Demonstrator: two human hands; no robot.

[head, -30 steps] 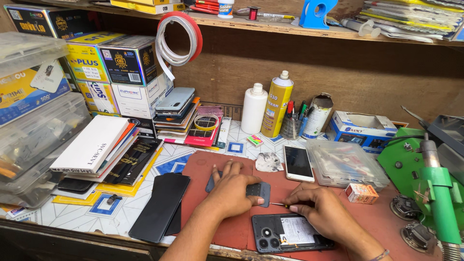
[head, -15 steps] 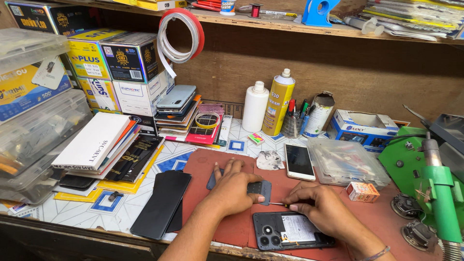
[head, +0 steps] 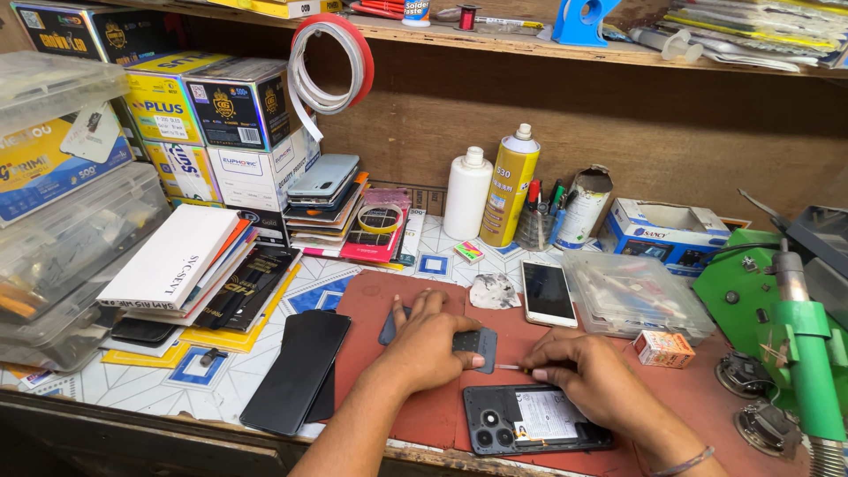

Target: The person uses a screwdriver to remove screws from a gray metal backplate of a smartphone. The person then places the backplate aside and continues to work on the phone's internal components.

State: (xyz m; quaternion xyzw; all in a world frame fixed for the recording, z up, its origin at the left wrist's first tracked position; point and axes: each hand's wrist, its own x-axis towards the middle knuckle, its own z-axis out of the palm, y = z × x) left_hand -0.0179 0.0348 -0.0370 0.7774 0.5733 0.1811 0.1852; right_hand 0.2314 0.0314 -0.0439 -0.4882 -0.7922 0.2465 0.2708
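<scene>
I am counting two hands at work, my left hand point(head: 433, 343) and my right hand point(head: 590, 382). Two bottles are standing at the back wall: one white bottle point(head: 466, 193) and one yellow spray can point(head: 509, 186). One opened phone point(head: 536, 419) is lying face down, one white phone point(head: 548, 293) face up, and one black screen panel point(head: 299, 369) beside the red mat point(head: 371, 305).

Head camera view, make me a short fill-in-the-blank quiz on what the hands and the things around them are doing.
1. The left hand presses a small grey part onto the ____ mat.
2. The right hand holds thin ____ toward that part.
3. The opened phone lies ____ the right hand.
4. The white bottle stands ____ of the yellow can.

Missing words: red; tweezers; under; left
</scene>
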